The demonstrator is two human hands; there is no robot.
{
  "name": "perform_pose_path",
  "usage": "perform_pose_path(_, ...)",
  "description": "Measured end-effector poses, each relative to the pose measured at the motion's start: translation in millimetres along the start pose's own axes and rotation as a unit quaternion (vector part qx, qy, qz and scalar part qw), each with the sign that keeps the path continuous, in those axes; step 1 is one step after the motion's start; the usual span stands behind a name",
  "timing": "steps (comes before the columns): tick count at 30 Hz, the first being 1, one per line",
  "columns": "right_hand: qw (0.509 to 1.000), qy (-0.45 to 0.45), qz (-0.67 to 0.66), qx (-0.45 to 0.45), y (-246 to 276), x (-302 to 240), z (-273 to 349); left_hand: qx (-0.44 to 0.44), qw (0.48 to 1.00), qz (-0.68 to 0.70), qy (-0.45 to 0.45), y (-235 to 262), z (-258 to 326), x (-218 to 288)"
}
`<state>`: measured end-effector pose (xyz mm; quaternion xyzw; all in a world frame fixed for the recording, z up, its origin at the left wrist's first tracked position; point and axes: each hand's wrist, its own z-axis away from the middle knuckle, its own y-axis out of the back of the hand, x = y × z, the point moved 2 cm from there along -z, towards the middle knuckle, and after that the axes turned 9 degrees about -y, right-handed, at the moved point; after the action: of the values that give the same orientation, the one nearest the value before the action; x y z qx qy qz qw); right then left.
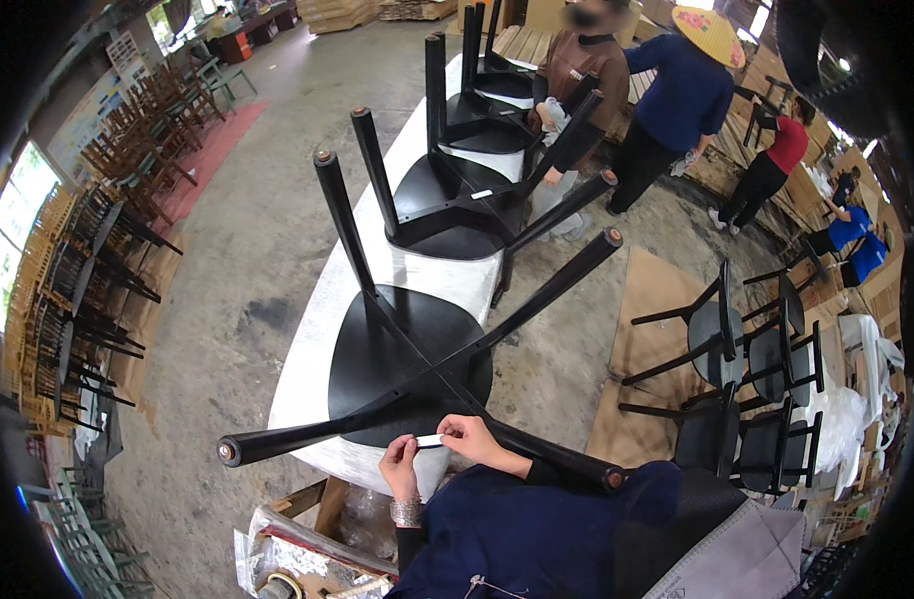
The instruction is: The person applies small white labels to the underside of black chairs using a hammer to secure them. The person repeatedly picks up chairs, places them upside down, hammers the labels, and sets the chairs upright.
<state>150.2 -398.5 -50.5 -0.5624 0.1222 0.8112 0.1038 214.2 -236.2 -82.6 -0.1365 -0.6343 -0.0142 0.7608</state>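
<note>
Between the fingertips of both hands is a small white strip point(430, 440), like a label, stretched level. My left hand point(401, 469) pinches its left end, with a wide bracelet at the wrist. My right hand point(473, 441) pinches the other end. Both hands are just over the near edge of a black chair seat point(385, 344), which lies upside down. Its black legs point(439, 364) spread outward from a crossed frame under the seat. Whether the strip touches the chair cannot be told.
More upturned black chairs point(432, 200) line the white-covered table point(302, 384). Two people point(676, 90) stand along its far right side. Black chairs point(716, 339) stand on cardboard at right; stacked chairs point(87, 270) line the left. A cluttered surface point(327, 559) is near my left arm.
</note>
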Motion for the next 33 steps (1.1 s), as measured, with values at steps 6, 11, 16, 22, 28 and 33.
perform_pose_path(6, 1.0, 0.005, -0.024, 0.003, 1, -6, -1, -0.007, 1.0, 0.018, -0.008, 1, 0, -4)
perform_pose_path(11, 1.0, 0.004, -0.029, -0.004, 0, -4, -1, -0.016, 1.0, 0.012, 0.015, 3, 1, 0)
perform_pose_path(16, 0.999, 0.005, -0.048, -0.005, -1, -6, -1, -0.02, 0.999, 0.028, 0.029, 3, 1, 3)
perform_pose_path(22, 0.999, 0.017, -0.041, -0.008, -1, -3, -4, -0.042, 0.998, 0.034, 0.019, 6, -2, 2)
perform_pose_path(28, 0.998, 0.022, -0.051, 0.02, 2, -15, -3, -0.016, 0.999, 0.042, 0.016, 1, -1, 8)
perform_pose_path(33, 0.998, 0.039, -0.04, 0.033, 2, -36, 6, -0.016, 0.998, 0.061, 0.006, -3, 0, 26)
